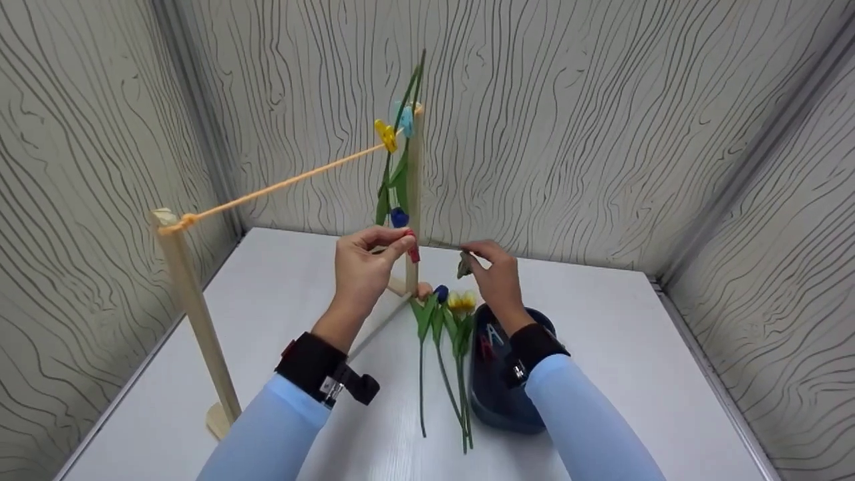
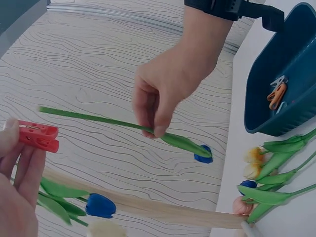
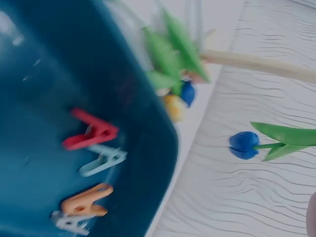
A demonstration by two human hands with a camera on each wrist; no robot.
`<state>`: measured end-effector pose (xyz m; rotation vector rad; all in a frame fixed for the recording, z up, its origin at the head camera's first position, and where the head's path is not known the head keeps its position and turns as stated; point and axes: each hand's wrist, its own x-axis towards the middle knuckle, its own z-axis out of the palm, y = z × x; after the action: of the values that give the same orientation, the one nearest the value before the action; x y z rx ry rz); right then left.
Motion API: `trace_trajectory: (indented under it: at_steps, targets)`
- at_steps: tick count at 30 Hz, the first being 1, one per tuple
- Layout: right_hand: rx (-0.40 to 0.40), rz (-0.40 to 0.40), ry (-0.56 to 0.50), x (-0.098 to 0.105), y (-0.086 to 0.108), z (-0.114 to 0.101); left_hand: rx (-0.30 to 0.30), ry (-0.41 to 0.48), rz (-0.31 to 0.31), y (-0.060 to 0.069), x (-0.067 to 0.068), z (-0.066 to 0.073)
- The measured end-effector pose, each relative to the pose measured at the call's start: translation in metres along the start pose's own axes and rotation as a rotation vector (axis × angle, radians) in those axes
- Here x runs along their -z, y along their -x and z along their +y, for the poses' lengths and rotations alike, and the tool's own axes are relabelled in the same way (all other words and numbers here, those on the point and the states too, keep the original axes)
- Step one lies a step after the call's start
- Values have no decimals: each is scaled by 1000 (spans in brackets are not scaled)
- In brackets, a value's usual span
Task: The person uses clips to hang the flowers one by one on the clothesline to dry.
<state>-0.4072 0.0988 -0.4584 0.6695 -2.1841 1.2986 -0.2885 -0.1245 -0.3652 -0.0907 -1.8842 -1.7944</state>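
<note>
Left hand (image 1: 364, 264): is pinching a red clothespin (image 2: 35, 136)
Right hand (image 1: 497, 280): is pinching a blue tulip (image 3: 244, 145)
Cord (image 1: 287, 181): clipped flowers (image 1: 399, 217) are already hanging
Table (image 1: 614, 361): loose flowers (image 1: 461, 303) are lying unclipped

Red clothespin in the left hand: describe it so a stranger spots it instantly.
In the head view, find the wooden post toward the back, then the left hand beside its lower part. That hand pinches the small red clothespin. A second red clothespin lies in the dark blue bin; this one alone is held.
</note>
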Motion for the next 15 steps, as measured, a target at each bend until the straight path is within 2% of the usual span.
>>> trace_trajectory:
  at_steps: [5, 7, 10, 15]
  targets:
    - [-159, 64, -316, -1, -9, -20, -53, -17, 19, -5, 6, 17]
    - [-205, 68, -396, -1, -12, -28, -84, -21, 15, -7, 7, 24]
    - [-234, 54, -460, -3, -16, -39, -151, -23, 15, -9, 8, 36]
    - [-247, 25, -461, -6, -21, -57, -245, -41, 31, -15, 10, 52]
